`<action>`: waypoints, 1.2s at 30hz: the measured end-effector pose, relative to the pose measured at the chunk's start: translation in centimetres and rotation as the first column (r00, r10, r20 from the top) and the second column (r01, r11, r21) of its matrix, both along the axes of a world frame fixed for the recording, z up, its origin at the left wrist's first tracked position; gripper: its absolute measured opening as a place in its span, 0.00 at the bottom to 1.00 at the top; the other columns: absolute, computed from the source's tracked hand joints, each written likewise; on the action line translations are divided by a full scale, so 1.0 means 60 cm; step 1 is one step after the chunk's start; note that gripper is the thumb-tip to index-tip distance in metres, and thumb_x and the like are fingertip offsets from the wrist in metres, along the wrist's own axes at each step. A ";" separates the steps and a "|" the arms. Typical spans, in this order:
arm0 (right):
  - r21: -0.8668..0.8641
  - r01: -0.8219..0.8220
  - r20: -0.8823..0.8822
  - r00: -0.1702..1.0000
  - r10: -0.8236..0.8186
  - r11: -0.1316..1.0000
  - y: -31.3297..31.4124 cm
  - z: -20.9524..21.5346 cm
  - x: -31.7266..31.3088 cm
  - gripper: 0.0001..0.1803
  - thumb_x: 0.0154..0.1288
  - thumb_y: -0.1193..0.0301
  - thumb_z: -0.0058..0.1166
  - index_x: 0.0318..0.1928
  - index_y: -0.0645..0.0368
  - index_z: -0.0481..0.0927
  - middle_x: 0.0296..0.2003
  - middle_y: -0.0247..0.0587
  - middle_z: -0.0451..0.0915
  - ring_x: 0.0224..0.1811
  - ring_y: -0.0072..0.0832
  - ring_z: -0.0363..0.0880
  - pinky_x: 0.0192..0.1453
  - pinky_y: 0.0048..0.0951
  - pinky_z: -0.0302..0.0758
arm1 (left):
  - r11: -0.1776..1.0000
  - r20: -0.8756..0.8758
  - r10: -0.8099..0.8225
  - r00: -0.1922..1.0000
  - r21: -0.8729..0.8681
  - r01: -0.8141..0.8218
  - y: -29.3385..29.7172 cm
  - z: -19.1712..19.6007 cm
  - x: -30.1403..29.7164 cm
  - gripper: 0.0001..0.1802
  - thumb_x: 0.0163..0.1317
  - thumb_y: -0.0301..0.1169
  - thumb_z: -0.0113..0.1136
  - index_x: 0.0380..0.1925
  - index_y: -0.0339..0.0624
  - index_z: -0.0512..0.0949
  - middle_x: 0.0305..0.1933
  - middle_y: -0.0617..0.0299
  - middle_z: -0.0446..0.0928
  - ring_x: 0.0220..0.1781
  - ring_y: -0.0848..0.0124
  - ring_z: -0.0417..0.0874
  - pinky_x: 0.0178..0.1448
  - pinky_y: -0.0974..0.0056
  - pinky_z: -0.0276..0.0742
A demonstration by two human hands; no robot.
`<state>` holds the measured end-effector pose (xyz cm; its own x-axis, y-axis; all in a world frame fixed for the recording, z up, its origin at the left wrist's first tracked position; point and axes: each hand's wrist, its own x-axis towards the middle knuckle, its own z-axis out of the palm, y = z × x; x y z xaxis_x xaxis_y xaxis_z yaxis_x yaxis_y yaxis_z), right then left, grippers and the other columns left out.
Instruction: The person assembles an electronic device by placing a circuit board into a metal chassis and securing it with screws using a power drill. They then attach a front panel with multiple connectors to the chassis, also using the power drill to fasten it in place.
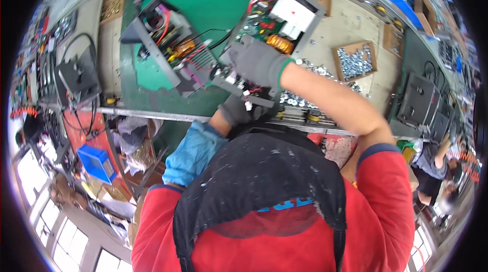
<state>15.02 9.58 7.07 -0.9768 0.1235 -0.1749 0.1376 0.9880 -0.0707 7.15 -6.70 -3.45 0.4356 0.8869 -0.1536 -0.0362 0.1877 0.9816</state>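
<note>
At the front edge of the bench, a dark metal panel [235, 85] with sockets, small white connectors and wires lies tilted between my hands. My left hand [236, 111], in a dark grey glove, grips its near side from below. Over its far side is my right hand [257, 61], in a grey glove with a green cuff; its fingers are curled down and their tips are hidden. Just beyond stands an open device housing [300, 10] with a circuit board, a copper coil and a white sheet. To the left sits another open housing [175, 43] with a coil and red wires.
Loose screws and nuts [300, 100] are scattered right of my hands, near a cardboard tray [354, 61] of screws. A green mat [213, 5] covers part of the bench. Dark units [79, 81] stand at left, and more [419, 100] at right. A blue bin [96, 164] is below left.
</note>
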 end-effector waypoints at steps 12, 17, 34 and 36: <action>-0.183 0.974 -0.001 -0.136 -0.991 -0.133 0.158 -0.196 0.478 0.19 0.57 0.58 0.51 0.43 0.58 0.82 0.45 0.47 0.80 0.48 0.41 0.78 0.53 0.36 0.73 | 0.882 -0.795 0.089 0.601 -0.217 -0.418 -0.049 0.029 -0.077 0.18 0.58 0.40 0.55 0.43 0.38 0.78 0.36 0.46 0.81 0.41 0.48 0.81 0.44 0.51 0.74; -0.134 0.988 0.128 -0.055 -0.990 -0.072 0.181 -0.306 0.492 0.21 0.56 0.56 0.51 0.44 0.56 0.82 0.43 0.50 0.81 0.48 0.45 0.79 0.52 0.39 0.73 | 0.819 -0.766 0.121 0.631 -0.283 -0.500 -0.082 0.056 -0.126 0.19 0.60 0.40 0.53 0.45 0.40 0.78 0.39 0.45 0.80 0.45 0.48 0.80 0.48 0.52 0.74; -0.943 -0.206 0.327 -0.447 -0.832 -0.260 0.014 -0.162 0.479 0.14 0.67 0.73 0.46 0.52 0.60 0.70 0.44 0.42 0.78 0.44 0.32 0.78 0.47 0.31 0.77 | 0.749 -0.616 0.622 0.484 0.287 -0.597 0.097 0.180 -0.304 0.46 0.48 0.30 0.63 0.68 0.43 0.54 0.44 0.54 0.78 0.38 0.68 0.79 0.42 0.64 0.76; -0.952 -0.232 0.278 -0.367 -0.888 -0.202 -0.023 -0.109 0.450 0.13 0.67 0.72 0.46 0.50 0.59 0.71 0.45 0.39 0.77 0.45 0.30 0.76 0.51 0.34 0.73 | 0.831 -0.681 0.509 0.527 0.230 -0.506 0.102 0.201 -0.345 0.46 0.47 0.28 0.61 0.68 0.44 0.53 0.39 0.55 0.79 0.30 0.71 0.79 0.35 0.67 0.76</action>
